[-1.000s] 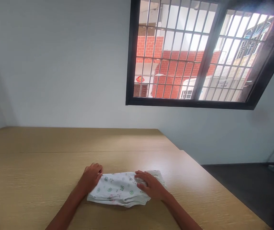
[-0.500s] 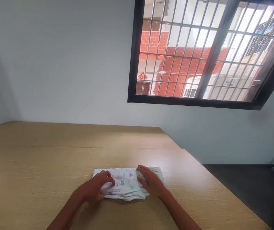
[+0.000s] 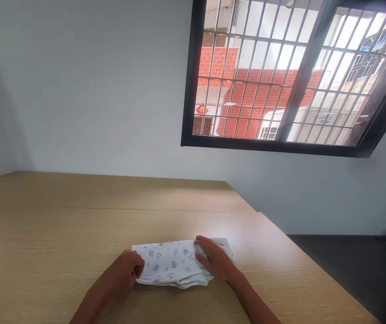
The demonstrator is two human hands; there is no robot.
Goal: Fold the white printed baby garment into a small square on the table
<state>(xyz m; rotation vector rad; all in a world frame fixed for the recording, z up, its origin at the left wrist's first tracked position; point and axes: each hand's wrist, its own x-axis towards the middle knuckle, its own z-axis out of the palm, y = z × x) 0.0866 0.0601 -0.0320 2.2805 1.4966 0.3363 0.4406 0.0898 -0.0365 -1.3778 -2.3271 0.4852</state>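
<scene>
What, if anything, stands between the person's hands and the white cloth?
Nothing visible. The right hand rests directly on the cloth, and the left hand is right at its near edge, with nothing in between.

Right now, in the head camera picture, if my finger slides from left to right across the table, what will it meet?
left hand → white printed cloth → right hand
</scene>
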